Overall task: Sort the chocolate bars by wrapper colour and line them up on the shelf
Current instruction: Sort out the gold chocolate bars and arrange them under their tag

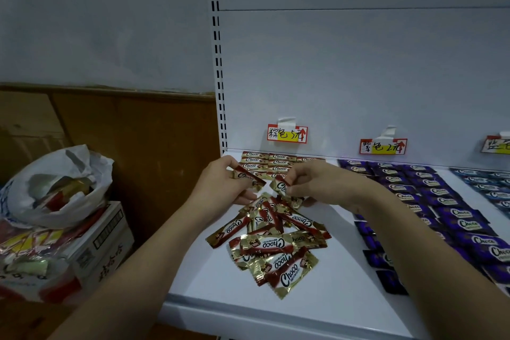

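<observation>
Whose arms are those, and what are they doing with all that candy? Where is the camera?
The camera sits on a person's head, so you see that person's own arms. The left hand pinches one brown chocolate bar, and the right hand pinches another bar. Below them a messy pile of brown bars lies on the white shelf. Behind the hands, brown bars already sit in neat rows. Purple bars are lined up to the right, blue ones farther right.
</observation>
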Motion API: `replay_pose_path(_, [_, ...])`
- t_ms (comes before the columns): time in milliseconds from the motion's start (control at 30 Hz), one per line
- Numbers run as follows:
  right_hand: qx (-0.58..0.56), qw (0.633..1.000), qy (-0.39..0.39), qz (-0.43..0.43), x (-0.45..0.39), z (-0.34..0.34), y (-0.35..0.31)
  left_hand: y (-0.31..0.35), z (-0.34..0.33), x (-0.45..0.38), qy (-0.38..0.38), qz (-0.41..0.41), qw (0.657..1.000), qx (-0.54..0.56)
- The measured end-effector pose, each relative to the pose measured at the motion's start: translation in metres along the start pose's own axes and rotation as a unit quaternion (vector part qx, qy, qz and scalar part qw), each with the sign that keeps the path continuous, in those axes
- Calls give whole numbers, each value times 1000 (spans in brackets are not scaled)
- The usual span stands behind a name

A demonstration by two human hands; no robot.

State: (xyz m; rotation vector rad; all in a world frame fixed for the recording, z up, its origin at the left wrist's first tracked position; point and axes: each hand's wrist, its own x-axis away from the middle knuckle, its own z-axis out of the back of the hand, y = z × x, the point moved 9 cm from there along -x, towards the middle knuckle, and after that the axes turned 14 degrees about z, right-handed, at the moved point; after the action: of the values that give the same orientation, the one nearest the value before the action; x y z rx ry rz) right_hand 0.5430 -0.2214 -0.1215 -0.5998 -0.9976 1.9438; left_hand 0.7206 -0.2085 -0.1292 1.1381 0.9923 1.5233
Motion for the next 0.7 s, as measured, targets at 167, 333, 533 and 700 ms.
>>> replay_pose_path(167, [17,999,3,-27,4,10,4,-2,-18,1,-54,21,998,20])
replay_pose_path(333, [33,999,-10,-40,11,20,7,-1,-25,1,-72,6,997,28])
replay_pose_path(533, [-25,992,117,-31,18,51,4,-1,22,-7,100,-15,995,9])
replay_pose_path(700, [-2,984,173,-39,16,52,-3,-4,32,-6,90,7,996,-22])
